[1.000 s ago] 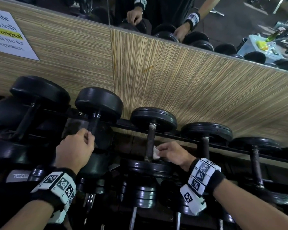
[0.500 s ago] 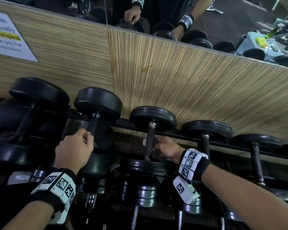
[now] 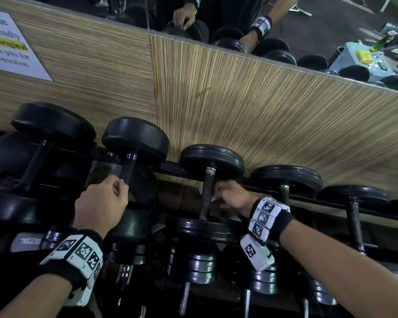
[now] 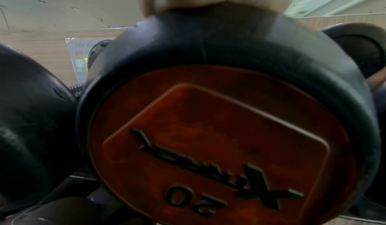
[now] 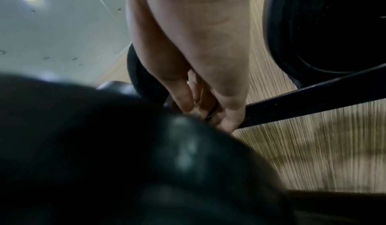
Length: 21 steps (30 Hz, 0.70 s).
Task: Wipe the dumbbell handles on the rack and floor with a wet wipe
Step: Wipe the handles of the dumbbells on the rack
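1. Five dumbbells show along the top row of the rack (image 3: 308,198) in the head view; the right hand (image 3: 233,196) curls round the bare steel handle (image 3: 206,193) of the third dumbbell (image 3: 211,160), with a sliver of white wet wipe (image 3: 214,199) at the palm; the left hand (image 3: 101,206) curls its fingers on the handle of the 20 dumbbell (image 3: 136,140).
2. Left wrist view: an orange end cap marked 20 (image 4: 219,146) fills the frame, with the hand resting above it; I judge the weight too heavy to shift, so it serves as a brace.
3. Right wrist view: fingers (image 5: 183,95) close toward the bar, blurred; the wipe is soft and slippery, best kept wrapped round mid-handle, clear of the plates.
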{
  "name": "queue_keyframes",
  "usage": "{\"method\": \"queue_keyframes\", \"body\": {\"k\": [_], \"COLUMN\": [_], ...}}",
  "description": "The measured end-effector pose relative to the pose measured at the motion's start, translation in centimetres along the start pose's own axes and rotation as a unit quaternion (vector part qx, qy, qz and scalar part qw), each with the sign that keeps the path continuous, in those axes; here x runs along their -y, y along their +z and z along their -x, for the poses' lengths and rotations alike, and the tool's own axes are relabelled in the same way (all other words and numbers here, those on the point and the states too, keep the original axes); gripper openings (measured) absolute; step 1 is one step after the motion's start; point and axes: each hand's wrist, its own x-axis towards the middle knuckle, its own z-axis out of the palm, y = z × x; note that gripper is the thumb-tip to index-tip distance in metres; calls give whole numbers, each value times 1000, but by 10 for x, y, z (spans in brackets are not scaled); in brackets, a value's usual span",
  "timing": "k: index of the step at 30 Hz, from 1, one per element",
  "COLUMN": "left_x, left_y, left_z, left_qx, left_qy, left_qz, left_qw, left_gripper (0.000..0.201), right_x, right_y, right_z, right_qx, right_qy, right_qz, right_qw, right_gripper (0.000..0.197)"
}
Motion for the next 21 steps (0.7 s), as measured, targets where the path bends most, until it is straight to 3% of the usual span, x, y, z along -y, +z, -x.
{"method": "queue_keyframes", "body": {"k": [4, 8, 11, 14, 18, 21], "left_x": [0, 1, 1, 1, 1, 2], "left_y": [0, 1, 1, 1, 1, 1], "left_z": [0, 0, 0, 0, -1, -1], "left_qx": [-3, -5, -7, 0, 5, 6], "left_qy": [0, -1, -4, -7, -5, 0], "left_qz": [-3, 1, 1, -3, -7, -8], "left_qw": [1000, 1000, 1000, 1000, 1000, 1000], "left_gripper": [26, 25, 25, 26, 28, 26], "right_x": [-20, -20, -10, 0, -5, -16], "right_y": [8, 3, -1, -2, 10, 12], "right_z": [14, 18, 13, 8, 17, 35], "right_qx": [77, 20, -102, -199, -223, -161], "right_qy": [-16, -59, -124, -132, -165, -161], "right_qz": [61, 80, 48, 71, 106, 151], "right_qw": [995, 995, 986, 969, 955, 962], "right_gripper": [20, 20, 11, 24, 11, 15]}}
